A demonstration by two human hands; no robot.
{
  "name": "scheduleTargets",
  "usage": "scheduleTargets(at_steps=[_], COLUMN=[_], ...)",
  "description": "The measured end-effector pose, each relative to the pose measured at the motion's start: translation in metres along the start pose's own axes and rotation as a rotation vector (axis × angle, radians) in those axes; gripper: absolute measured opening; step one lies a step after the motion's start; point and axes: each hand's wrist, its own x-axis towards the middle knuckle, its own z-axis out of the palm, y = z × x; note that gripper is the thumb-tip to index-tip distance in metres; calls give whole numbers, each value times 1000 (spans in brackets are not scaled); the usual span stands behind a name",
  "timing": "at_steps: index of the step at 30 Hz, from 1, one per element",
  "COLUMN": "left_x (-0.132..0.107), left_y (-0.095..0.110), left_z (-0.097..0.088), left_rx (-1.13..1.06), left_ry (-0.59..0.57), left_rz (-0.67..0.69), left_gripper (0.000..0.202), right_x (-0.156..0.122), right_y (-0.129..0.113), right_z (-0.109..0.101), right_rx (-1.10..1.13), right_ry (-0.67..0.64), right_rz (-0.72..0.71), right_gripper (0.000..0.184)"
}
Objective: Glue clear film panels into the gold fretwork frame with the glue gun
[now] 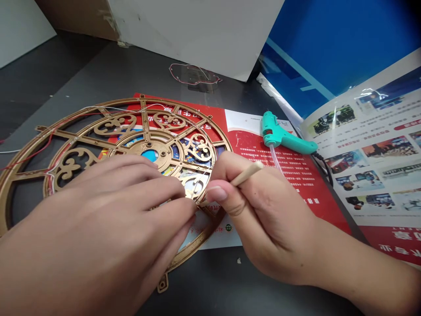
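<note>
A round gold openwork frame [143,105] with spokes and scroll ornaments lies in front of me. A thin wire with red and white stretches runs along its rings. My left hand [125,215] lies over the near part of the frame, fingers bent and pressed together. Its fingertips are hidden at the inner ring, so what they pinch cannot be made out. Pinched between thumb and index finger of my right hand [263,206] is a thin pale wooden stick [247,174]. The stick's lower end is hidden near the ring, close beside my left fingertips.
A turquoise glue gun [283,135] with a clear glue stick lies to the right on a red and white printed sheet [259,153]. Further right is a glossy brochure [371,145]. A loop of thin wire [194,74] lies at the back, before a white panel [197,26].
</note>
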Motion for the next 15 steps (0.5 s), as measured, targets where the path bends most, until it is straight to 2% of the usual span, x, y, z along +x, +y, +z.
scheduleTargets(at_steps=[2, 5, 7, 11, 13, 15], left_x=[1, 2, 5, 12, 12, 9], left_y=[-2, -5, -3, 8, 11, 10], left_z=[-2, 0, 0, -5, -6, -5], left_rx=[-14, -10, -14, -45, -50, -48], left_ry=[8, 24, 18, -42, -47, -35], left_rz=[-7, 12, 13, -33, -41, -54], left_gripper=[13, 24, 23, 10, 8, 6], right_x=[1, 0, -3, -14, -17, -18], right_y=[0, 2, 5, 9, 7, 7], right_z=[0, 1, 2, 5, 6, 7], right_rx=[-12, -12, -8, -68, -125, -165], right_ry=[6, -7, 16, 192, 278, 298], right_rz=[-15, -13, -43, -157, -145, -126], right_gripper=[36, 36, 38, 37, 36, 36])
